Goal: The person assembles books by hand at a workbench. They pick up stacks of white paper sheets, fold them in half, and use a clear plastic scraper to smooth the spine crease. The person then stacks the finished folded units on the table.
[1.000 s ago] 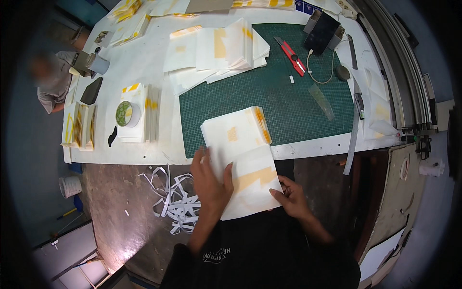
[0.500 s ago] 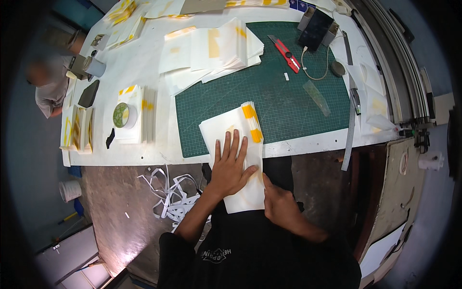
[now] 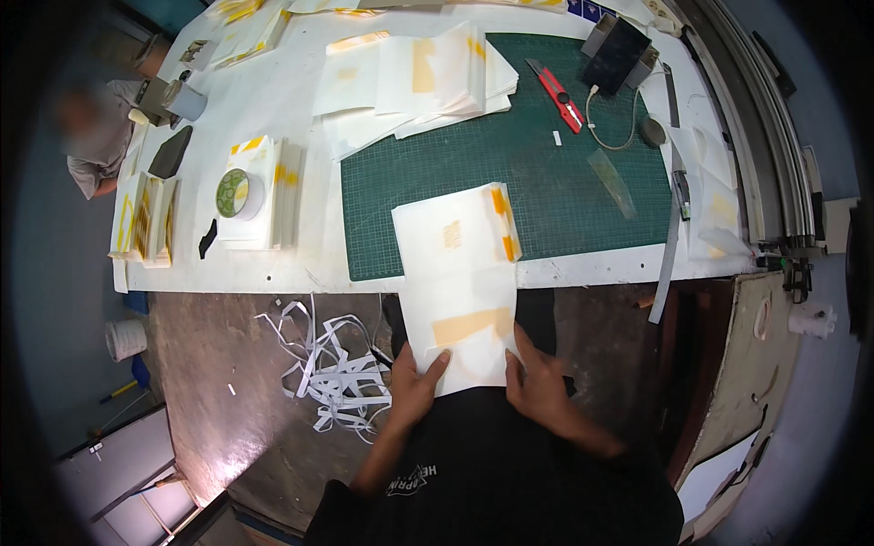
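Observation:
A white folded paper sheet (image 3: pixel 460 282) with a faint tan band and orange patches along its upper right edge lies partly on the table. Its lower end sticks out past the table's front edge, over my lap. My left hand (image 3: pixel 416 387) grips the lower left corner, thumb on top. On the opposite side my right hand (image 3: pixel 537 373) pinches the lower right edge, its thumb also on top. The fingers underneath are hidden. Beneath the sheet's far end is a green cutting mat (image 3: pixel 564 200). A red utility knife (image 3: pixel 557 98) rests farther back on the mat.
Loose white sheets (image 3: pixel 428 82) overlap the mat's back left. Left of it, a tape roll (image 3: pixel 238 194) sits on a paper stack (image 3: pixel 264 218). A steel ruler (image 3: pixel 669 264) overhangs the front edge at right. Paper strips (image 3: pixel 337 373) litter the floor. Another person (image 3: pixel 96 146) is at far left.
My left hand has left its flat position on the sheet and now grips the lower left corner. The sheet's lower flap now lies open, showing the tan band.

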The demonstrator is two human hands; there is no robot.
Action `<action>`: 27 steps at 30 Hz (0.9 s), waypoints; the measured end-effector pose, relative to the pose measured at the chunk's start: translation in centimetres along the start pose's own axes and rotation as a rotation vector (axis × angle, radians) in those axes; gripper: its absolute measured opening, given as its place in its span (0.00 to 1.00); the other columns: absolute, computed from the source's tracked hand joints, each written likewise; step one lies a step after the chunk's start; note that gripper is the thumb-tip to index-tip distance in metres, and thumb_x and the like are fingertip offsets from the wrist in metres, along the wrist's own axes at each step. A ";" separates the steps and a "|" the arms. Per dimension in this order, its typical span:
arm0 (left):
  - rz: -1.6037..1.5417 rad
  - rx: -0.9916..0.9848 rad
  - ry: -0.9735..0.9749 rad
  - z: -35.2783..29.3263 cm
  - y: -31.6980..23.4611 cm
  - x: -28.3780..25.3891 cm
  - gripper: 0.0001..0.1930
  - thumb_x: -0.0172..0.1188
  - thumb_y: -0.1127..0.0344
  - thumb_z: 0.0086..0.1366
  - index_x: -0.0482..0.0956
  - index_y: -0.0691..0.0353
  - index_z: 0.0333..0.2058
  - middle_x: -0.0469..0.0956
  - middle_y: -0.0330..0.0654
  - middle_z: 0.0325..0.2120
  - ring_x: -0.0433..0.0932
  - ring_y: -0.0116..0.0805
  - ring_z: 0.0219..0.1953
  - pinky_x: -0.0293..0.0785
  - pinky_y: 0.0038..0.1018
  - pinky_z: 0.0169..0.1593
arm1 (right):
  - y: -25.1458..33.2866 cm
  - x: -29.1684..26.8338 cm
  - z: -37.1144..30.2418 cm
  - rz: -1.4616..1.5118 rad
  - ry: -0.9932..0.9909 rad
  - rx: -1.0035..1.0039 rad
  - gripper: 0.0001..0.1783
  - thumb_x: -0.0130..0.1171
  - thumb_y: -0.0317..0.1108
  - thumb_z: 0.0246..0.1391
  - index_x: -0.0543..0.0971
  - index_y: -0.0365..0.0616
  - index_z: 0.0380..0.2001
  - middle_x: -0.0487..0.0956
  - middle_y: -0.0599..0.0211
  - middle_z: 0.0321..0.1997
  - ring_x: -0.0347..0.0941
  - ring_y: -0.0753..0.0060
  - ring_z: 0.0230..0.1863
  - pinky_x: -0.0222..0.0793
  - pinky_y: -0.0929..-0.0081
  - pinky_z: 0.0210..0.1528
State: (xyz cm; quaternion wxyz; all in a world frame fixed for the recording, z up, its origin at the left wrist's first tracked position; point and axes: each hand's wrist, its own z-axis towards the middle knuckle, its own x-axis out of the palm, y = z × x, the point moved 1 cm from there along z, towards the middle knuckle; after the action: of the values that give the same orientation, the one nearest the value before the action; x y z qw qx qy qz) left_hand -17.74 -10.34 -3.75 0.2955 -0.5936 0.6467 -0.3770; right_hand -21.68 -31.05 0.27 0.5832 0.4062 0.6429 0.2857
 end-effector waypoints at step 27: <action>0.089 0.961 -0.277 9.1 -15.4 4.6 0.11 0.69 0.72 0.65 0.82 0.72 0.43 0.85 0.47 0.36 0.82 0.32 0.37 0.77 0.27 0.44 | 5.1 -4.0 15.9 0.278 -0.553 -0.578 0.12 0.64 0.28 0.62 0.81 0.33 0.46 0.87 0.55 0.34 0.85 0.66 0.31 0.77 0.71 0.33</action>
State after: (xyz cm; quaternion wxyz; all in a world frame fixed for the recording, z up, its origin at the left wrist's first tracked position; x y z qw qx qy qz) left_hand -2.35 -16.30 4.57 0.6344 -0.4065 0.3793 -0.5371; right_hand -5.14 -33.57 4.17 0.7795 0.3701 0.2950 0.4104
